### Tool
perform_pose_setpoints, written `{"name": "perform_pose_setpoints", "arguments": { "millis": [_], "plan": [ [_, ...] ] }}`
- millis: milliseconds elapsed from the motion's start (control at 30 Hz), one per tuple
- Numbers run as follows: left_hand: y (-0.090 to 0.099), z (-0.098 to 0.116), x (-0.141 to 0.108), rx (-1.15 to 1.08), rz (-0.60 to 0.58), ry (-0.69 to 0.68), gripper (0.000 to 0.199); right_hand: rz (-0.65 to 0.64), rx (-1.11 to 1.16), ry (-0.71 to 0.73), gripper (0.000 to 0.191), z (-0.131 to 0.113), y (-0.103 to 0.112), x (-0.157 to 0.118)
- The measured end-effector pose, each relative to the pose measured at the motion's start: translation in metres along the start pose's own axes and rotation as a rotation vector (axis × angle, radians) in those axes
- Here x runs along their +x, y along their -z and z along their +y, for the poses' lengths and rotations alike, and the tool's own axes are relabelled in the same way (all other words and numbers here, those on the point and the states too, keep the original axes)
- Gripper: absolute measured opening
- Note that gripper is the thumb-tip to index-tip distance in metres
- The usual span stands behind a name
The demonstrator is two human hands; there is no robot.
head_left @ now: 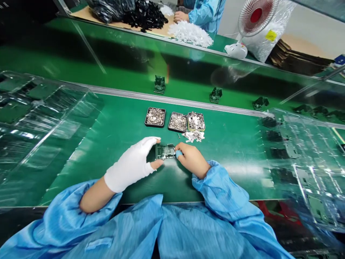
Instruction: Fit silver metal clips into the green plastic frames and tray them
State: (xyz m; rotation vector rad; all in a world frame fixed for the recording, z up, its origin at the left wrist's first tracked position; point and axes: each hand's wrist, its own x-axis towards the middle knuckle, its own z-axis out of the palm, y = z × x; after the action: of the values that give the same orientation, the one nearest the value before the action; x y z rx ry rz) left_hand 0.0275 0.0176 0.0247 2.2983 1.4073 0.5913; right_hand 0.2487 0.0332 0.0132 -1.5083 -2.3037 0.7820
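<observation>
Hands at the near edge of a green tabletop (113,126). Left hand (132,163), in a white glove, pinched a small dark green part (165,151) between thumb and fingers; right hand (192,158) gripped its other end. Three trays (174,121) of metal pieces lay just beyond.

Small dark-green plastic part (165,151), flat on green mat.

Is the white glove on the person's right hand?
No, the white glove covers the left hand; the right hand is bare except for a blue fingertip cover.
</observation>
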Motion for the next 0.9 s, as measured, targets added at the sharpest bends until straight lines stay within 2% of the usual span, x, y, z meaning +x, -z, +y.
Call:
{"name": "perform_pose_setpoints", "arguments": {
  "millis": [133,233,300,400,533,733,900],
  "plan": [
    [-0.012,-0.004,-0.005,0.048,-0.045,0.005,0.062,-0.13,-0.132,0.092,0.021,0.013,0.012,-0.005],
    [-0.019,-0.007,-0.005,0.001,-0.091,0.038,0.06,-0.247,-0.243,0.161,0.026,0.019,0.014,-0.007],
    [-0.023,-0.01,-0.006,-0.039,-0.119,0.062,0.056,-0.224,-0.245,0.111,0.027,0.022,0.013,-0.008],
    [-0.027,-0.014,-0.011,-0.085,-0.12,0.061,0.054,-0.142,-0.08,0.025,0.028,0.026,0.012,-0.007],
    [-0.028,-0.017,-0.018,-0.086,-0.099,0.026,0.055,-0.182,0.126,0.075,0.027,0.027,0.006,-0.007],
    [-0.026,-0.013,-0.018,0.004,-0.105,-0.051,0.053,-0.206,0.089,0.042,0.023,0.022,0.001,-0.006],
    [-0.027,-0.013,-0.02,0.044,-0.102,-0.058,0.055,-0.238,-0.008,0.008,0.024,0.016,0.003,-0.007]
  ]
}}
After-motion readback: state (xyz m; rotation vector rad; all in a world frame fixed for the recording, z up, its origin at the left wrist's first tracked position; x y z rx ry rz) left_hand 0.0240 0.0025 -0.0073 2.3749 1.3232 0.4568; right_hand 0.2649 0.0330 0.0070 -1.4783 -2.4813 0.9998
